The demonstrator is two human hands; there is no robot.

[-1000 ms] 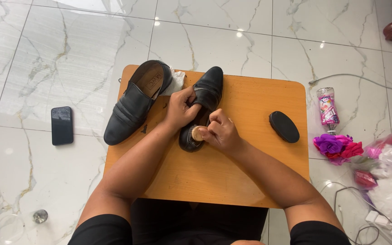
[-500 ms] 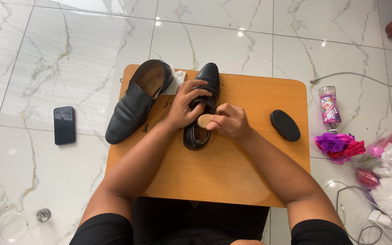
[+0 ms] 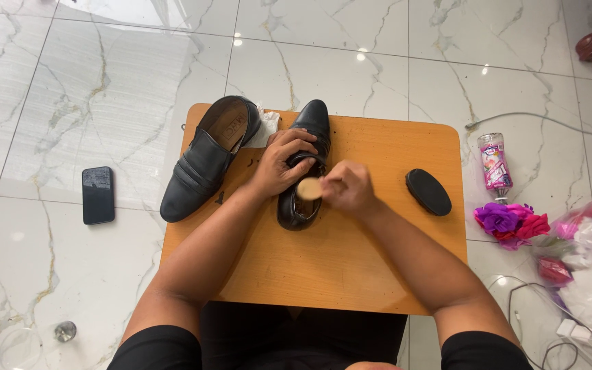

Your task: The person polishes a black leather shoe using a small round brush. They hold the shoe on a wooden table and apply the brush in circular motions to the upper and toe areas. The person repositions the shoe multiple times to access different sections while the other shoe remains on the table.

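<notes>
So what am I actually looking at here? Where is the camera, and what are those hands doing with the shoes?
There is no machine here: it is a person working with bare hands. The single picture comes from a camera worn on the person's head, looking down over the arms onto a small orange wooden table standing on a white marble floor.

The left hand grips a black leather shoe that lies in the middle of the table. The right hand holds a small round tan pad against that shoe.

A second black shoe lies to the left, partly over the table's edge, with a scrap of white paper beside it. A black oval brush rests on the right. On the floor are a dark phone, a pink bottle and some pink and purple flowers.
</notes>
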